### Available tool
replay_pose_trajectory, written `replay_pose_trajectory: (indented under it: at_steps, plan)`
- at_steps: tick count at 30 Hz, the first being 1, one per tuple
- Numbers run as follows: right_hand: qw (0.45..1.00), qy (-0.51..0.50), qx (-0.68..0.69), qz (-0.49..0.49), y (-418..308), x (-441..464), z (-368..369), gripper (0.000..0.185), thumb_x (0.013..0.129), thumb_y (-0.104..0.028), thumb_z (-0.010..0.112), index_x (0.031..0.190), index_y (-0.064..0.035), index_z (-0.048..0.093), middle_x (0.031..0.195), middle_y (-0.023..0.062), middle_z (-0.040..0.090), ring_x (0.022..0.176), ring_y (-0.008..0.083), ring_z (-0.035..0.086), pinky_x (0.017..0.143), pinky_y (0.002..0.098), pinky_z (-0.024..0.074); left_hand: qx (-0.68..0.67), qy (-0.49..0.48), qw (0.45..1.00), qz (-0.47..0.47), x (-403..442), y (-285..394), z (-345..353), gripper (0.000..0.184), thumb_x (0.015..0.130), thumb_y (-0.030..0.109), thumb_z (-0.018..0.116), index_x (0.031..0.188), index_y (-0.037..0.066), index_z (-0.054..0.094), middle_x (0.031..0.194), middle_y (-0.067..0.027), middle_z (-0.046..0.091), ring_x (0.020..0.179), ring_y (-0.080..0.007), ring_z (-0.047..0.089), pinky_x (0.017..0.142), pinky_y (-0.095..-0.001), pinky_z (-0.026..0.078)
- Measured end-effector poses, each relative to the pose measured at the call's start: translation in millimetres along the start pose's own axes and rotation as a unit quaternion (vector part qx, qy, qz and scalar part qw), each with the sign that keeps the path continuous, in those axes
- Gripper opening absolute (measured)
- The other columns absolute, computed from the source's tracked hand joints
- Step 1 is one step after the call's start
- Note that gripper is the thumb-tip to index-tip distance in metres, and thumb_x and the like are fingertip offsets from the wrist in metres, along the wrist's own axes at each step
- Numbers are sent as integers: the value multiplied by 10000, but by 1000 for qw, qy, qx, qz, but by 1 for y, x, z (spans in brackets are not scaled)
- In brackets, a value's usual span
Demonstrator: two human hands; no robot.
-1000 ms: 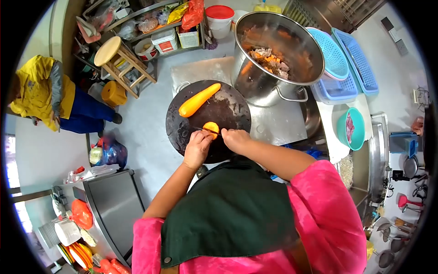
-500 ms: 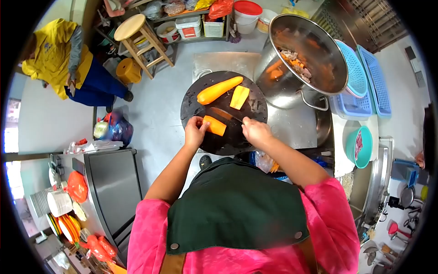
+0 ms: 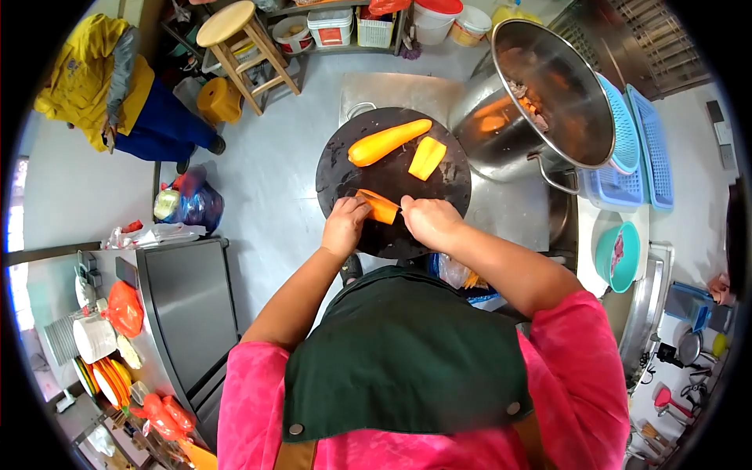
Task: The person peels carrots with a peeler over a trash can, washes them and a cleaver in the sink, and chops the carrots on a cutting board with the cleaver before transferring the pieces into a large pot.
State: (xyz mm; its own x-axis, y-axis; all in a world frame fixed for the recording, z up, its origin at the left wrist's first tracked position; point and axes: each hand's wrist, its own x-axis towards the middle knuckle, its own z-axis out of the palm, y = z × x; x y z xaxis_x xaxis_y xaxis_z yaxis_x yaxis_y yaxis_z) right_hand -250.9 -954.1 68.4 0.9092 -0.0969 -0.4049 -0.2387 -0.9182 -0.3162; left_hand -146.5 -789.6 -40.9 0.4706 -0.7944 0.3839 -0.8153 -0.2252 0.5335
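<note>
A peeled carrot piece (image 3: pixel 382 210) lies on the round dark chopping board (image 3: pixel 337 168), and the fingers of my left hand (image 3: pixel 345 225) close on its left end. My right hand (image 3: pixel 431 224) is wrapped round the handle of a knife (image 3: pixel 401 210). Its blade is at the carrot piece and mostly hard to make out; whether it has cut in, I cannot tell. Farther up the board rest a long peeled carrot (image 3: pixel 389 142) and a second, shorter carrot piece (image 3: pixel 428 158), neither touched by my hands.
Right of the board stands a tall steel pot (image 3: pixel 501 133) with orange chunks and meat inside. Blue baskets (image 3: pixel 650 149) and a turquoise bowl (image 3: pixel 619 257) of meat are farther right. A person in a yellow top (image 3: pixel 86 70) stands at upper left, near a wooden stool (image 3: pixel 227 25).
My right hand has brought the knife down and left onto the carrot piece. My left hand has turned more over the piece's end. The view has shifted slightly.
</note>
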Motion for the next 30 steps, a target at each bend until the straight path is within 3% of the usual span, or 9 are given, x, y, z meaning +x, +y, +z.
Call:
replay_pose_trajectory:
  at_steps: [3,6,11,15,18,26,30]
  plan:
    - [1000,16,6,11,-2,19,28,170,832,-124,391,886,-1,496,777,202,619,754,334,620,644,420,496,5,-29,1000,-11,2,0,-4,152,696,36,591,844,55,623,918,-71,593,842,-253,555,747,-316,455]
    - [995,94,11,-1,8,30,63,163,842,-154,401,881,-20,485,722,170,610,689,340,611,616,430,490,2,-13,1000,-2,0,0,-4,154,697,29,582,842,57,627,921,-72,595,851,-254,556,738,-317,461]
    - [986,158,50,-17,6,12,40,141,819,-155,434,840,-24,481,728,167,608,702,347,609,615,434,484,-37,23,999,7,-8,-9,3,156,678,-4,608,823,51,619,907,-74,592,848,-258,557,739,-321,462]
    - [999,44,-3,22,-3,-11,20,146,819,-134,415,867,-14,481,750,182,611,734,352,612,636,423,490,-38,29,999,13,-9,-6,1,107,683,-6,609,782,35,610,876,-71,593,814,-256,565,722,-314,465]
    - [1000,17,-10,17,-2,-12,18,144,819,-119,404,868,-6,479,771,197,613,752,353,612,648,422,492,-47,52,997,18,-11,-10,7,107,676,-8,614,773,36,607,836,-70,593,775,-252,568,711,-311,465]
    - [1000,2,5,15,-12,8,31,173,814,-103,413,922,3,498,810,204,619,766,341,622,660,414,501,-45,52,998,-6,-12,-6,8,135,667,-10,588,792,32,614,829,-70,577,755,-247,563,674,-314,467]
    - [996,89,7,7,-4,19,69,143,793,-116,456,882,-12,496,763,178,615,702,325,624,627,400,507,-46,51,998,3,-11,-8,8,123,666,-16,599,777,35,614,819,-71,582,753,-249,565,675,-314,466]
